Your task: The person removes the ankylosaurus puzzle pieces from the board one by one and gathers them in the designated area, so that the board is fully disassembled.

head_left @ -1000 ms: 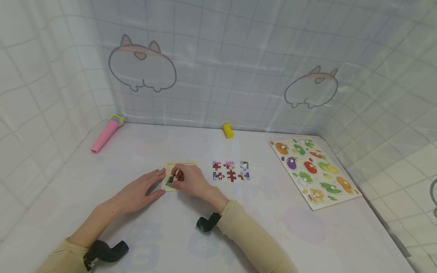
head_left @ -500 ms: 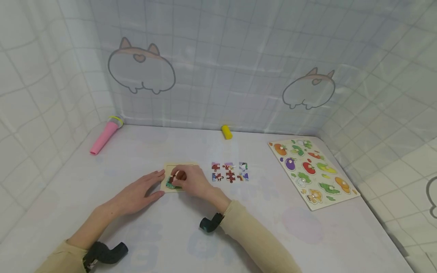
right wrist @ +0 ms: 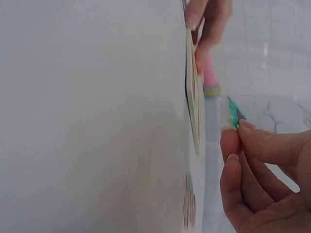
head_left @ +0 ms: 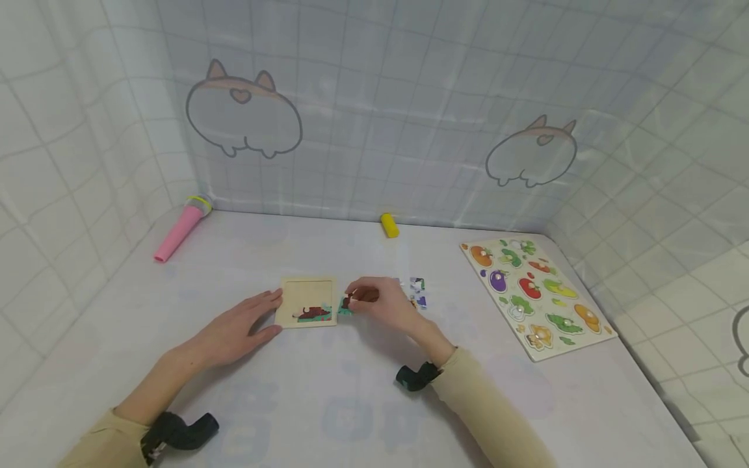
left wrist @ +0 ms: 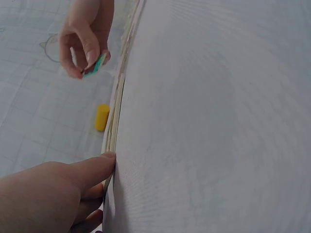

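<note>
A shallow wooden puzzle tray [head_left: 307, 281] lies on the table; joined brown-and-green jigsaw pieces [head_left: 313, 314] sit along its lower right part. My left hand [head_left: 242, 331] rests at the tray's left side, its fairly straight fingers and thumb touching the edge. Just right of the tray, my right hand [head_left: 386, 305] pinches a green-and-brown puzzle piece [head_left: 345, 304] between thumb and fingertips. In the right wrist view that puzzle piece [right wrist: 233, 114] is tilted and raised off the table. Other loose pieces [head_left: 418, 292] lie beyond the right hand, which hides some of them.
A vegetable peg puzzle board [head_left: 535, 292] lies at the right. A pink toy microphone [head_left: 181, 231] is at the back left. Near the back wall lies a yellow cylinder [head_left: 389, 225]. Tiled-pattern sheets enclose the table on its back and sides.
My right hand has moved right, out of the tray, carrying the pinched puzzle piece. The joined pieces in the tray now show. The left hand stays at the tray's edge.
</note>
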